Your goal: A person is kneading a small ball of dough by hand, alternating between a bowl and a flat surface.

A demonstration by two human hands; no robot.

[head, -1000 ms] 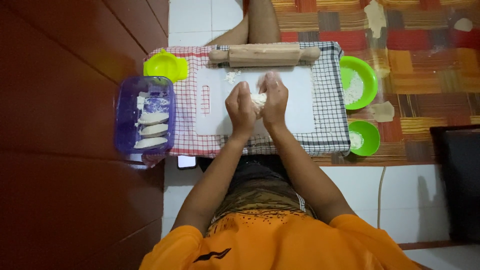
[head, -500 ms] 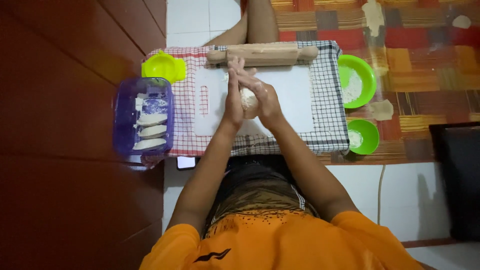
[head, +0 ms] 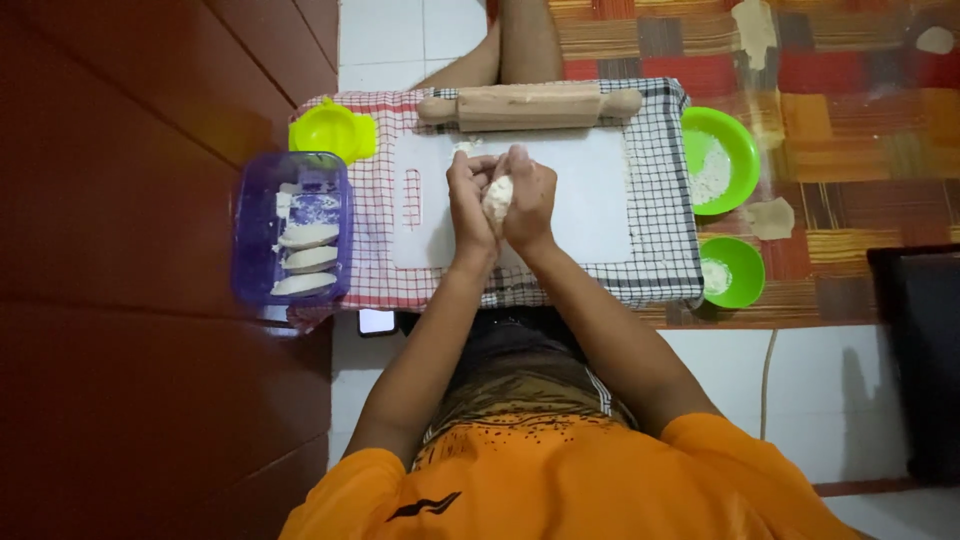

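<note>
Taking the white cutting board [head: 590,200] as the landmark: to its left stood a purple container [head: 255,250] holding 3 folded white pieces [head: 305,260], with a yellow mould [head: 332,130] just above that. Over the board's middle, the left hand [head: 468,200] and right hand [head: 530,200] met, fingers pressed together and cupped around a lump of pale dough [head: 498,198]. The lump was held just above the board. To shape it well, even pressure from both palms seemed wise. A wooden rolling pin [head: 530,105] lay along the board's far edge. Right of the board sat 2 green bowls [head: 720,155] of flour.
</note>
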